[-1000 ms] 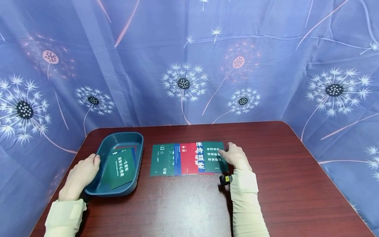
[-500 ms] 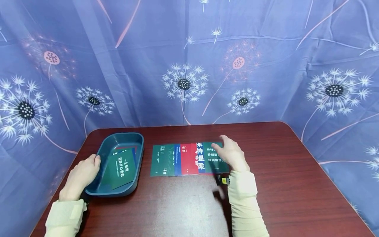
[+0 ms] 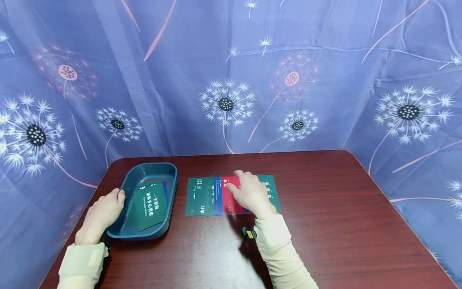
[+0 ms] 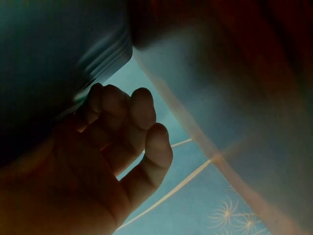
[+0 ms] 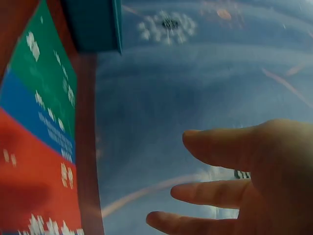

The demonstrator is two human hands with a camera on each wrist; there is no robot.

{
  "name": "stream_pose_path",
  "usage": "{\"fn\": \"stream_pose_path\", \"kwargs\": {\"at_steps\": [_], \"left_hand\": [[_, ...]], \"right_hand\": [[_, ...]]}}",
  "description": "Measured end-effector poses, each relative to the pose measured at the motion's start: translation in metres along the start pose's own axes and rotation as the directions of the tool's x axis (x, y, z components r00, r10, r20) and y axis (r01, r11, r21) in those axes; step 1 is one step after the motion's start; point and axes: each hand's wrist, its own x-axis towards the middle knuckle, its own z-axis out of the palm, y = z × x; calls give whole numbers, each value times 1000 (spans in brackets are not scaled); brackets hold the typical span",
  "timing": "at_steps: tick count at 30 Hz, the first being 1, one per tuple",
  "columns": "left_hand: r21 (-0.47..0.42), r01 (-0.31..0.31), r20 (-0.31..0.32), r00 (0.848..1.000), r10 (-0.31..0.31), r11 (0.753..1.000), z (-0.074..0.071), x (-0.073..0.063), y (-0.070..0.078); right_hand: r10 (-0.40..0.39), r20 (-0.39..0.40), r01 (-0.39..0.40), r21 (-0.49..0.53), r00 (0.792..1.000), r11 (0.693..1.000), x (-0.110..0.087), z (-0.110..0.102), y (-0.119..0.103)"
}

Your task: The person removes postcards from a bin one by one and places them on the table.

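Observation:
In the head view, my left hand (image 3: 102, 212) grips the left rim of a teal plastic basin (image 3: 173, 200). Its fingers curl against the basin's outer wall in the dark left wrist view. Inside the basin lie several printed cards, topped by a green card (image 3: 156, 214) with white lettering. My right hand (image 3: 250, 194) is above an overlapping row of cards, its fingers apart and holding nothing. That row shows a green card (image 3: 194, 200) at its left end, a blue card (image 3: 217, 200) and a red card (image 5: 39, 186). The hand hides part of its right side.
The cards and basin rest on a dark red-brown wooden table (image 3: 346, 208). A blue curtain (image 3: 173, 100) with dandelion prints hangs behind the table and along its sides.
My right hand has moved left from the right end of the card row to above its middle, with nothing in it. The left hand stays on the basin.

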Motion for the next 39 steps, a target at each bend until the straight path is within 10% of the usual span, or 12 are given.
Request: {"fn": "stream_pose_path", "kwargs": {"at_steps": [12,25,31,39], "left_hand": [[5,-3,-6,1000,3,1000,2,-2,-3],[-1,5,-4,1000,-5,1000,3,-4,-1],[-6,-3,-31,1000,2,1000,4,-2,0],[-10,-5,-39,999,5,1000,2,-1,1]], "right_hand": [[-287,-16,285,-85,958,955,-11,37,-55],[-699,64,690,-245,712,681,-3,96,-124],[-678,100,668,-322,728,671,8,117,-149],[-444,246,507,-455,862,732,21,143,-177]]}}
